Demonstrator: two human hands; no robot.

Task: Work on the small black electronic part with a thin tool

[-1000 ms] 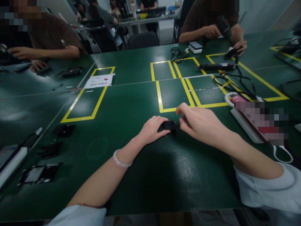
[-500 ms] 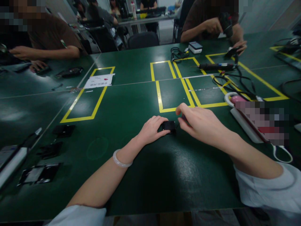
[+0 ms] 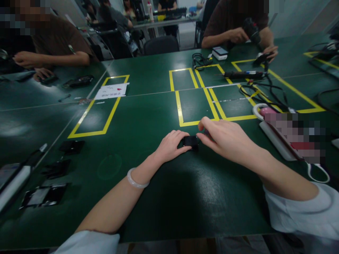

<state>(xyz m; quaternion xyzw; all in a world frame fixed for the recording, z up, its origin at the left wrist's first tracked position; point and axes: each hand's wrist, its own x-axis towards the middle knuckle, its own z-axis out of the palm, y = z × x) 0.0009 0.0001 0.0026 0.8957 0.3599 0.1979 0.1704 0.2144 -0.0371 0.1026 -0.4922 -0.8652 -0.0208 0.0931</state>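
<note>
Black boxy part (image 3: 190, 141) on glossy green tabletop (image 3: 209, 197) — left hand (image 3: 171, 144) clamped round part; right hand (image 3: 227, 139) curled alongside — closure unclear.

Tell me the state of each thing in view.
Small black rectangular part: held by the bare left hand.
Bare right hand: fingers curled beside that part, contact unclear.
Long black cylindrical tool: lying flat.
White printed paper sheet: lying flat.
Black pistol-shaped tool: held by a co-worker's hand.
Pale round bracelet: worn.

I see yellow tape (image 3: 180, 109) on the green tabletop (image 3: 148, 116), along with a paper (image 3: 111, 91), a white box (image 3: 219, 54), a slim tool (image 3: 237, 75), dark parts (image 3: 72, 146) at near left, and a black block (image 3: 190, 141).
</note>
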